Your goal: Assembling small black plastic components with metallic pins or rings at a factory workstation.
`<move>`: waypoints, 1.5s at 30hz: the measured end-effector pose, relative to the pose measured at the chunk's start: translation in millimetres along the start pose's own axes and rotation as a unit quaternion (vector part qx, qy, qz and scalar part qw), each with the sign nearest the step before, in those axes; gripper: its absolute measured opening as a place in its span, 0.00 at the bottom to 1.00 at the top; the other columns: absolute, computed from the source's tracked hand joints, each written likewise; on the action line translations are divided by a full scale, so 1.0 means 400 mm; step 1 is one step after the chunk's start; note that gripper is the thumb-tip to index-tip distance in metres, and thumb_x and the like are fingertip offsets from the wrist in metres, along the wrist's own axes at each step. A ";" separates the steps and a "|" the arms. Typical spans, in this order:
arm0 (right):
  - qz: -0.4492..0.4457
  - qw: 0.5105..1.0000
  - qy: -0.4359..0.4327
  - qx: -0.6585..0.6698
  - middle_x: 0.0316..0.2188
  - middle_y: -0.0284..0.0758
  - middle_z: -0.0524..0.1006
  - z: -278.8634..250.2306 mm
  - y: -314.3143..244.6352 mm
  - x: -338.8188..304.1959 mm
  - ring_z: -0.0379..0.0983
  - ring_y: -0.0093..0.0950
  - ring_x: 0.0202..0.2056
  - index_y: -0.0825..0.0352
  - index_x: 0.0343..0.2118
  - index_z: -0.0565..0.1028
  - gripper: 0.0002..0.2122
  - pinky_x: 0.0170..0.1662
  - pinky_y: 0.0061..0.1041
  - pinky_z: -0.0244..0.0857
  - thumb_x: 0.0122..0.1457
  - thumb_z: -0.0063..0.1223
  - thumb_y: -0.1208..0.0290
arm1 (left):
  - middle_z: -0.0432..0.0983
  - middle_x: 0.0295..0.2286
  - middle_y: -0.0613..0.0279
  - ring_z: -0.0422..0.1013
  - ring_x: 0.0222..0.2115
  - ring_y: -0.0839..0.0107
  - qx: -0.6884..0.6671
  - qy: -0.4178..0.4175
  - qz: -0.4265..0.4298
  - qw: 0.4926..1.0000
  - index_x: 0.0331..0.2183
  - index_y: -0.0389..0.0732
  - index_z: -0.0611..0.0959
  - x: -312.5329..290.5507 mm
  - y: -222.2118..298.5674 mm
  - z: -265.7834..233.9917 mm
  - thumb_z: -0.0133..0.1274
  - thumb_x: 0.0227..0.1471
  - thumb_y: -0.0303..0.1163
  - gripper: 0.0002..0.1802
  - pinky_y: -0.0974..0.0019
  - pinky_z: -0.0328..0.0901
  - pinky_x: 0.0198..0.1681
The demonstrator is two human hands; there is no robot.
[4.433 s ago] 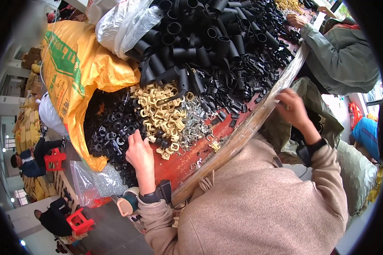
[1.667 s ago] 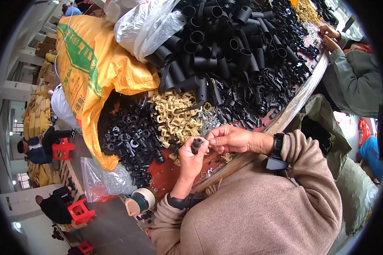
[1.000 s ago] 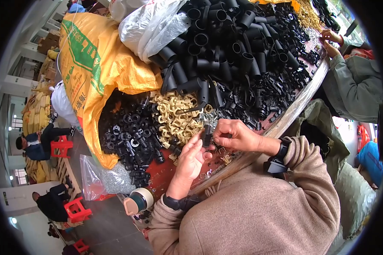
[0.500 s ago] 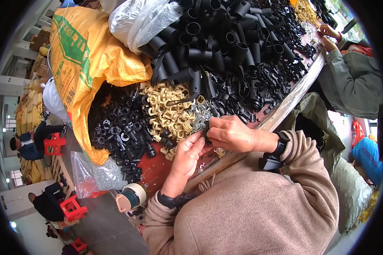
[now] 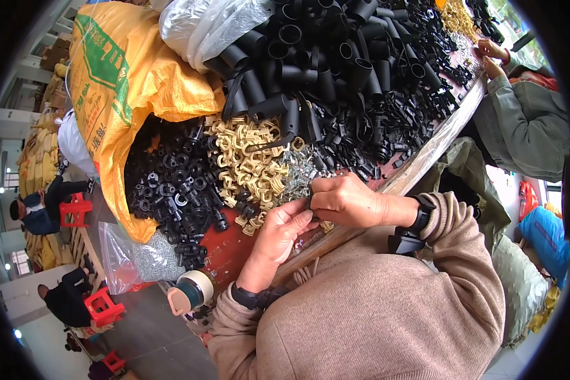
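Observation:
Just in front of my body, both hands meet over the near edge of the red table. My left hand is closed, its thumb and fingers pinching a small black plastic part that my fingers mostly cover. My right hand is curled over the same part from the right, fingertips pressed together. Right beyond them are a pile of small shiny metal pieces and a heap of cream plastic clips. Black ring-shaped fittings lie to their left, small black clips to the right.
Black tubes are heaped at the back beside a yellow woven sack. A bag of small metal pieces and a cup stand at the left edge. A wooden rail borders the table; another person works far right.
The black part that showed above my fingertips is now mostly hidden. Both hands stay together, with the right fingers slightly shifted. The view has moved a little.

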State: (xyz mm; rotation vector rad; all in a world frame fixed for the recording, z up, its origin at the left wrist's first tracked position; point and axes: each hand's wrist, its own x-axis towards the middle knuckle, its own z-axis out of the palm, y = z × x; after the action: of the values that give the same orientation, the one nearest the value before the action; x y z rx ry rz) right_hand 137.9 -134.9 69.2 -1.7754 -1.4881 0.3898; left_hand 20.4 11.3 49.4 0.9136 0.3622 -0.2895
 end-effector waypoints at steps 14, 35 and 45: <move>-0.142 0.972 -0.166 -0.085 0.23 0.36 0.68 0.075 0.080 -0.045 0.67 0.33 0.21 0.67 0.27 0.69 0.10 0.25 0.27 0.63 0.46 0.49 0.66 | 0.70 0.36 0.52 0.68 0.35 0.68 -0.171 0.031 0.045 0.984 0.38 0.36 0.71 -0.021 0.002 -0.074 0.44 0.49 0.28 0.12 0.71 0.65 0.38; -0.035 0.956 -0.089 -0.278 0.21 0.33 0.68 0.114 0.058 -0.058 0.69 0.26 0.21 0.66 0.23 0.65 0.07 0.22 0.25 0.63 0.40 0.44 0.71 | 0.71 0.34 0.55 0.69 0.31 0.71 -0.170 0.090 0.053 0.980 0.35 0.38 0.73 -0.028 -0.010 -0.090 0.45 0.49 0.29 0.10 0.73 0.66 0.33; 0.019 0.976 -0.081 -0.200 0.22 0.35 0.67 0.084 0.082 -0.065 0.68 0.29 0.17 0.67 0.24 0.64 0.05 0.17 0.27 0.62 0.43 0.43 0.74 | 0.71 0.33 0.56 0.69 0.29 0.74 -0.155 0.089 0.039 0.983 0.35 0.38 0.73 -0.022 -0.021 -0.091 0.46 0.49 0.30 0.10 0.74 0.65 0.31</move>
State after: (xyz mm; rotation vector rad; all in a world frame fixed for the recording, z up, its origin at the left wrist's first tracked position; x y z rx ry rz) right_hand 131.3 -147.9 17.5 -2.1291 -1.7429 0.2701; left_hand 2.5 36.7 26.8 0.6454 0.5200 -0.0745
